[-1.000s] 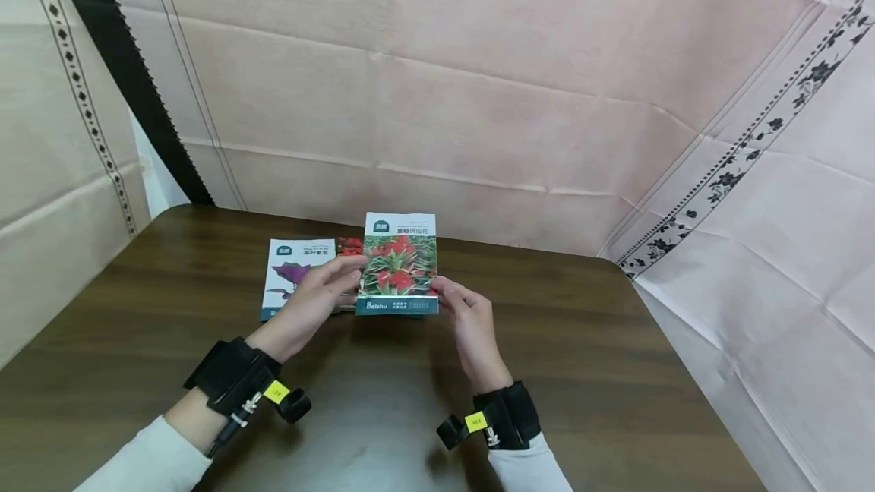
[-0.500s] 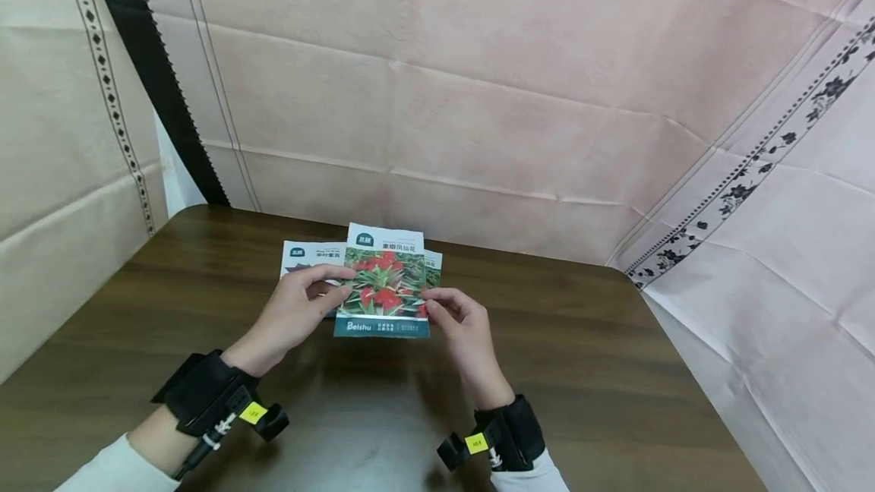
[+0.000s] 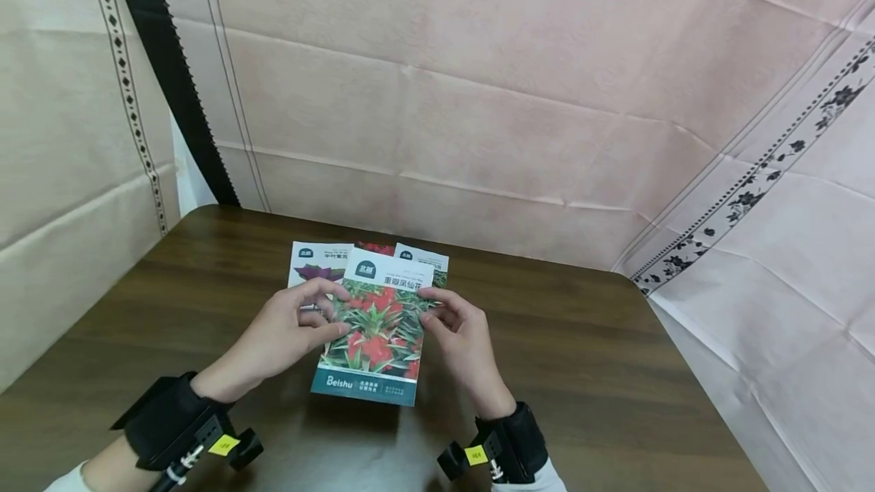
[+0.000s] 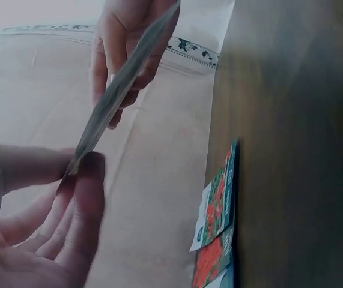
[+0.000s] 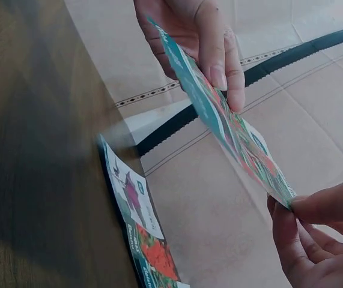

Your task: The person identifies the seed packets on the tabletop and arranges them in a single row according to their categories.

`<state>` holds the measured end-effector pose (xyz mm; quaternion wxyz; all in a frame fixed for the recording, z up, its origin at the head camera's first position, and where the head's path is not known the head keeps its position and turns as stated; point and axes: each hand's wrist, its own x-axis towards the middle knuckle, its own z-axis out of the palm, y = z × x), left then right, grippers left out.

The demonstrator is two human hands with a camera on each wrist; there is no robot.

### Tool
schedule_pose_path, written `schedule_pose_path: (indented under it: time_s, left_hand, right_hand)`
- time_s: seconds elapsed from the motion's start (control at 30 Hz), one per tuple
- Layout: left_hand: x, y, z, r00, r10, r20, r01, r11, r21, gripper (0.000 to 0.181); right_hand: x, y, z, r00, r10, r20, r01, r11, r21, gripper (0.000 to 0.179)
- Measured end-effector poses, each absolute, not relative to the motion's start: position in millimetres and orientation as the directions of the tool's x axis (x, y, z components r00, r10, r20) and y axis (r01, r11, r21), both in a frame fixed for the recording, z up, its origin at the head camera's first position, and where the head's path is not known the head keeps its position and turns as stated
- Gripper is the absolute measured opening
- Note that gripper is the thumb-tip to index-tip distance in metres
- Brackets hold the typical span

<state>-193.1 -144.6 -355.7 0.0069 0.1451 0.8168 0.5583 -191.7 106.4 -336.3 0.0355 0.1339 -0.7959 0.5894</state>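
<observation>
Red-flower packet [image 3: 374,325]: one, white at the top, with a teal band along its lower edge lettered "Beishu". Raised above the wooden surface [image 3: 601,370] and tilted, teal edge toward the person; both wrist views show air between it and the wood.

Left hand [image 3: 287,332]: thumb and fingers clamped on the left edge of the red-flower packet. Black strap [image 3: 174,424] at the wrist.

Right hand [image 3: 466,340]: thumb and fingertips pinched together on the right edge of the same packet, in its upper half. Black strap [image 3: 514,439] at the wrist.

Purple-leaf packet [image 3: 317,272]: lying on the surface, beyond the red-flower packet and to its left.

Red-bloom packet [image 3: 377,248]: directly beyond the red-flower packet, largely hidden by it in the head view.

Green-and-red packet [image 3: 425,258]: beyond the red-flower packet and to its right. These three form a close row, well apart from the raised packet.

Room: beyond the red-flower packet, the surface's far edge passes just behind the row. To its right, wood grain runs to a rounded corner; on its near side, wood continues between the two wrists.

Cloth [image 3: 478,97]: pale, hanging beyond the red-flower packet and the far edge.
</observation>
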Motion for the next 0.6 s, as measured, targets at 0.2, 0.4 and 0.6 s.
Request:
schedule_pose_path:
  time_s: [0.2, 0.4, 0.6]
  left_hand:
    - [-193, -156, -354, -0.933, 0.314, 0.176, 0.299, 0.406, 0.864, 0.051]
    - [-205, -177, -357, -0.885, 0.459, 0.082, 0.276, 0.375, 0.885, 0.062]
    - [-217, -197, -362, -0.831, 0.557, -0.009, 0.24, 0.373, 0.896, 0.077]
  right_hand:
    - [-202, 105, -357, -0.93, -0.252, 0.269, -0.344, 0.327, -0.881, 0.037]
    - [-201, 92, -368, -0.871, -0.396, 0.29, -0.451, 0.411, -0.792, 0.048]
    - [-196, 75, -377, -0.862, -0.465, 0.2, -0.441, 0.498, -0.746, 0.057]
